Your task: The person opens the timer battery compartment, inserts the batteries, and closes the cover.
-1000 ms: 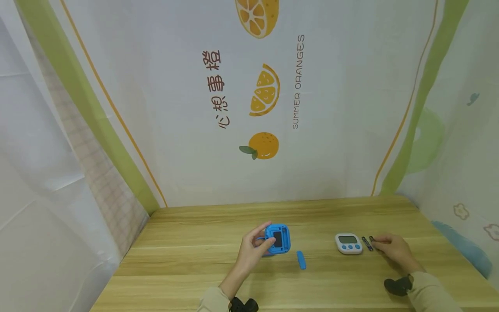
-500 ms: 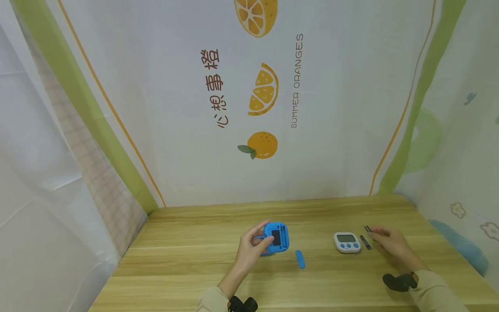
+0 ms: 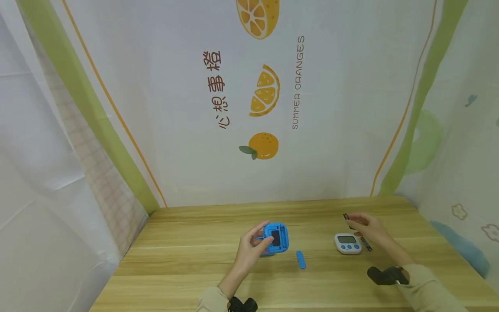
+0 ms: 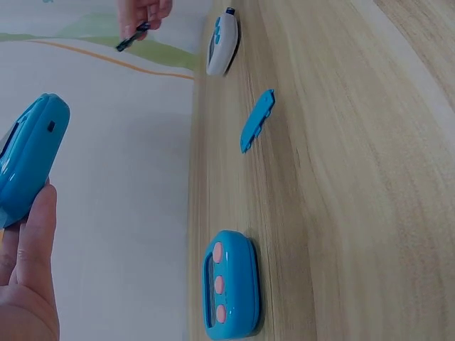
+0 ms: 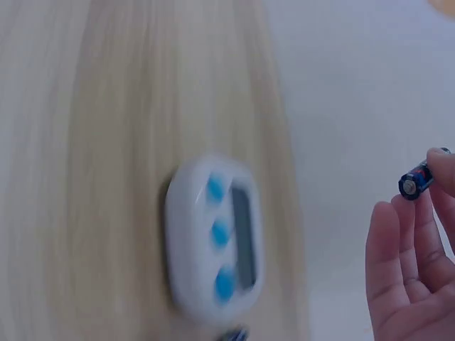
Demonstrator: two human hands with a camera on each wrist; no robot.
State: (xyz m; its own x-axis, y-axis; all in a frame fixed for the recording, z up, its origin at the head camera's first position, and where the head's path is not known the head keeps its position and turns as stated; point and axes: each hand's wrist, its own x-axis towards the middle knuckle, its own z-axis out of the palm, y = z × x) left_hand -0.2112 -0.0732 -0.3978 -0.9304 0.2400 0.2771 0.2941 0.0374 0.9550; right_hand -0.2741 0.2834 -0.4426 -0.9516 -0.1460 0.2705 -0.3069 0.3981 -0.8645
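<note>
My left hand (image 3: 248, 251) grips a blue digital timer (image 3: 283, 238), its back turned towards me with a narrow battery slot uncovered. In the right wrist view, my right hand (image 5: 416, 270) pinches a small dark AAA-type battery (image 5: 414, 182) between thumb and fingers, above the table near the white timer (image 3: 348, 244). That timer has blue buttons and lies face up. A second battery (image 3: 366, 244) lies at its right side. The blue battery cover (image 3: 300, 260) rests on the table, right of the held timer.
A second blue timer (image 4: 234, 284) with pink buttons lies on the wooden table (image 3: 175, 260), mostly hidden behind the left hand in the head view. A white curtain (image 3: 323, 173) printed with oranges hangs along the table's back edge.
My right hand has lifted one battery off the table beside the white timer and carried it left and away from me, behind that timer. The left hand has stayed nearly still.
</note>
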